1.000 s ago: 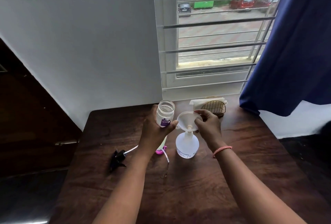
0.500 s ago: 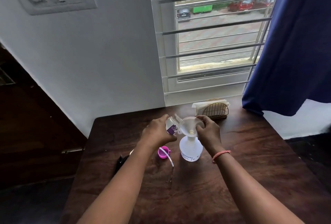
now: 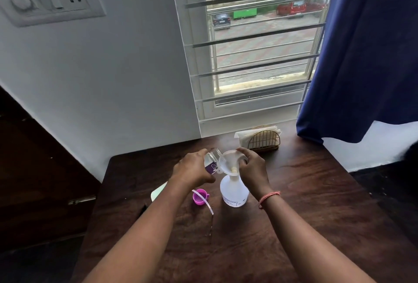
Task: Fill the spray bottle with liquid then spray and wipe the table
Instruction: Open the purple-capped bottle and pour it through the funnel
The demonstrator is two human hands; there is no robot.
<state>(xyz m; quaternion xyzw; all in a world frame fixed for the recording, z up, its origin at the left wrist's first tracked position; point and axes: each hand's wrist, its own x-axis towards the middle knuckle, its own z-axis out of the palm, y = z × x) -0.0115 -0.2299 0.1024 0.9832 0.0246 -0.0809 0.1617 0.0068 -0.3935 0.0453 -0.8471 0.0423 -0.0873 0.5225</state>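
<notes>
A white translucent spray bottle stands uncapped on the dark wooden table, with a clear funnel seated in its neck. My right hand grips the funnel's rim and stem. My left hand holds a small clear bottle with a purple label, tipped sideways with its open mouth at the funnel's rim. A pink cap lies left of the spray bottle, and a thin white dip tube runs across it.
A gold wire napkin holder with white napkins stands at the table's back edge below the barred window. A pale green cloth peeks out from behind my left forearm. A blue curtain hangs at the right.
My left hand has tilted the small bottle from upright to sideways against the funnel. My view has tipped upward, so the hands sit lower in the frame.
</notes>
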